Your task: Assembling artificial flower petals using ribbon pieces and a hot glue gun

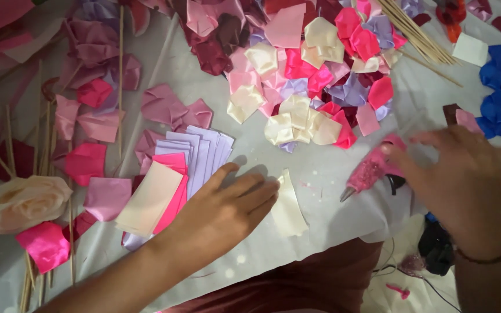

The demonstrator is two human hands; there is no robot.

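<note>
Hands (221, 211) on ribbon (288, 208) — glue gun (372, 171)

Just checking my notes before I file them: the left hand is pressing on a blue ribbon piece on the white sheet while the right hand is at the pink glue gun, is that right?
Not quite: the head view shows the left hand pressing a cream ribbon piece, not a blue one, on the white sheet. The right hand is indeed at the pink glue gun.

2 bare forearms with no sleeves, left hand (221, 211) without rings or a watch, right hand (459, 179) likewise ringless, thin dark brown bracelet (485, 258) at the right wrist, dark red garment (314, 278) over the lap
</note>
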